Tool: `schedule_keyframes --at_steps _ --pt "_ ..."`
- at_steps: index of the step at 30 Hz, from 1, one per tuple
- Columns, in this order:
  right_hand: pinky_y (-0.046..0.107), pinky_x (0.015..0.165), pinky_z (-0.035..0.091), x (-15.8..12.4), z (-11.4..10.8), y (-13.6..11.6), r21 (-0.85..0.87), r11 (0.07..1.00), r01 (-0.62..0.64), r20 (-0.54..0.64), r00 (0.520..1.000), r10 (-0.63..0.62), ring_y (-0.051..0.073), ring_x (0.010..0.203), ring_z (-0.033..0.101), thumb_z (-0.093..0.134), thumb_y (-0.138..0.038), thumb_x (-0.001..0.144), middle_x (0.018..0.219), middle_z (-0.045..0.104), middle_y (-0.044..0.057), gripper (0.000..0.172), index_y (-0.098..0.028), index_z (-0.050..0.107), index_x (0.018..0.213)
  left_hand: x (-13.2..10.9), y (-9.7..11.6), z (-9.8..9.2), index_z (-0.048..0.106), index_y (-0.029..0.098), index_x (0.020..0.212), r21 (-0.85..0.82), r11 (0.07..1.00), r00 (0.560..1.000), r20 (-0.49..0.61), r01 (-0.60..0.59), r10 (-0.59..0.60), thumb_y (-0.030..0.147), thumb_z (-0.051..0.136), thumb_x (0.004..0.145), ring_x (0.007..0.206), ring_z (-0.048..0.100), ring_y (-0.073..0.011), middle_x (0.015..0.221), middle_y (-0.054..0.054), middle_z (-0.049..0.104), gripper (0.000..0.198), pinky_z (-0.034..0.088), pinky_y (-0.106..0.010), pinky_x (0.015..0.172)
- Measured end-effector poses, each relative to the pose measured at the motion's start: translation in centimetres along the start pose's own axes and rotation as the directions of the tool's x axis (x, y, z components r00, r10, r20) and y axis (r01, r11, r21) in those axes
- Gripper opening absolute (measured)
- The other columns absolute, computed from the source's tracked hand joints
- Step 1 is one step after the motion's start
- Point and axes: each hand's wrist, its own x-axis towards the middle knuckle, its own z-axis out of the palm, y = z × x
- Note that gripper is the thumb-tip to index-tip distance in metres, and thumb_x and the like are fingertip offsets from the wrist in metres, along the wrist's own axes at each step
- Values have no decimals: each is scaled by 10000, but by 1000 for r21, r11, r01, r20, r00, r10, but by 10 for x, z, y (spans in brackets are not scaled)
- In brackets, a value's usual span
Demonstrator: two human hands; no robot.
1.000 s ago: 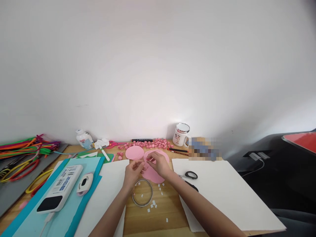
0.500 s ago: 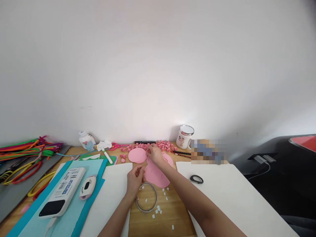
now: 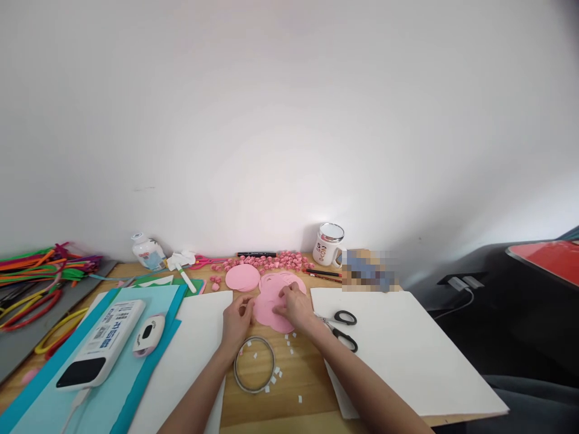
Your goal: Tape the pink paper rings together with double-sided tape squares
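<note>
Over the wooden table, my left hand [image 3: 238, 320] is closed in a pinch at the near left edge of a cluster of overlapping pink paper circles [image 3: 266, 304]. Whatever lies between its fingertips is too small to make out. My right hand [image 3: 296, 307] rests over the right part of this cluster, fingers bent and drawn together against the paper; its fingertips are partly hidden. A thin roll of tape [image 3: 236, 372] lies flat just below my left hand. Small white paper bits [image 3: 273, 380] are scattered beside it. Another pink circle [image 3: 243, 277] lies behind, to the left.
Small pink rolled paper pieces [image 3: 289, 260] line the wall beside a mug [image 3: 329, 252]. Black-handled scissors [image 3: 346, 317] lie on a white board [image 3: 407, 349] by my right forearm. Leftward are a white power bank [image 3: 108, 337], a bottle [image 3: 148, 253] and coloured pipe cleaners [image 3: 49, 265].
My right hand has come back toward me from the far side of the pink circles. The view has shifted, and more of the scissors shows. My left hand still pinches near the cluster's edge.
</note>
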Motion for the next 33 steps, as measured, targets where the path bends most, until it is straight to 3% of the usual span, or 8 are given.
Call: schedule_keyframes --at_steps 5,12,17,20,23,26,29,33 --pt "287 672 381 -2 5 -4 48 998 -42 -22 999 43 197 804 562 647 -239 618 981 513 80 271 -194 605 882 2 -3 1 643 167 838 111 991 998 0 -70 70 303 583 635 473 504 -112 744 -30 647 252 416 -241 512" --pt "297 708 425 -5 5 -3 269 961 63 -77 996 -44 154 755 564 587 -96 617 986 532 71 392 -183 541 996 4 0 2 649 163 881 40 999 998 57 -2 -1 252 605 585 462 481 -116 585 22 599 312 393 -231 493" --pt "290 681 483 0 9 2 452 885 111 -120 991 -63 142 750 587 573 -161 676 1084 527 100 388 -171 503 1058 6 14 -4 655 148 685 -10 999 997 65 43 -42 306 617 599 457 489 -113 574 -3 613 184 376 -215 450" --pt "299 753 485 3 6 3 620 766 168 -130 985 -111 166 875 589 536 -279 749 1073 566 91 327 -178 511 1059 9 26 -10 643 137 688 -84 992 991 103 97 -88 378 608 634 347 405 -81 426 37 519 250 313 -192 366" --pt "335 825 459 2 0 0 860 472 194 -107 973 -203 183 943 573 516 -382 771 1032 603 68 356 -200 523 1077 13 37 -14 630 120 701 -440 861 966 141 257 -217 337 690 572 376 432 -71 443 29 538 259 323 -176 381" --pt "362 803 465 -2 -4 -5 951 290 104 -29 967 -252 189 875 590 565 -435 728 917 637 45 421 -198 540 1075 14 43 -11 608 133 695 -508 822 966 128 257 -223 339 690 575 471 520 -94 530 6 593 252 403 -195 466" --pt "345 730 483 -2 -1 -7 962 262 74 -32 986 -163 178 753 595 634 -436 659 788 642 23 390 -167 596 939 12 45 -4 615 119 717 -535 801 962 174 270 -209 320 692 581 560 565 -121 596 -23 621 254 439 -218 529" --pt "297 635 477 3 4 -2 939 339 64 -40 996 -76 154 657 568 629 -440 656 720 626 16 342 -148 622 834 10 42 2 613 107 862 -439 860 962 192 260 -193 329 686 592 504 504 -85 689 -37 638 357 374 -181 428"
